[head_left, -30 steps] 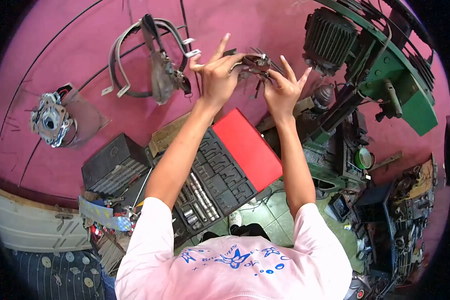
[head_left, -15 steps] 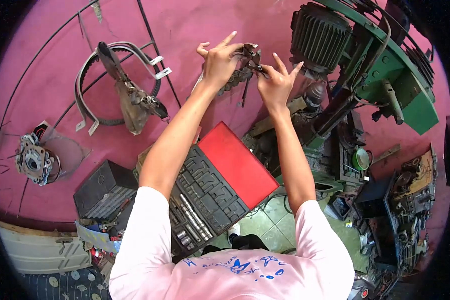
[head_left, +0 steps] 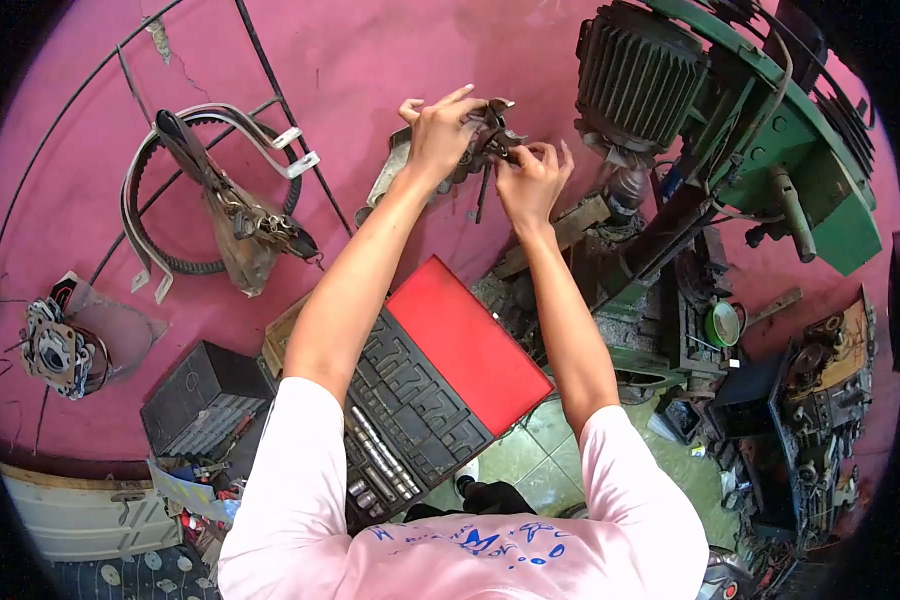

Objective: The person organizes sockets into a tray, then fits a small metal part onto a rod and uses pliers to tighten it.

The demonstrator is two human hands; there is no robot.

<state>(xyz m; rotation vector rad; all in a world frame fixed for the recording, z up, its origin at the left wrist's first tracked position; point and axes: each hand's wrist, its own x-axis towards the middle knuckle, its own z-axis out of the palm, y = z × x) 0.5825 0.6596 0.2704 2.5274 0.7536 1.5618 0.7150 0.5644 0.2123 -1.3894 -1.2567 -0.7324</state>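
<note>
Both arms stretch forward toward the pink wall (head_left: 370,60). My left hand (head_left: 438,140) is closed on a dark brown metal part (head_left: 493,128) with uneven, jaw-like ends; I cannot tell its kind. My right hand (head_left: 530,185) pinches the lower right end of that same part, its other fingers curled loosely. Behind the hands, overlapping them in this view, a greyish metal piece (head_left: 395,165) and a thin dark rod (head_left: 483,195) show against the wall.
Below my arms lies an open socket set case (head_left: 410,370) with a red panel (head_left: 470,345). A green machine with a finned motor (head_left: 640,80) stands right. Belts and metal straps (head_left: 135,200) hang left, above gaskets (head_left: 55,350). Cluttered metal parts (head_left: 810,430) fill the right side.
My right hand has moved left and slightly down, closer to my left hand, and its spread fingers have curled in. The view has shifted slightly.
</note>
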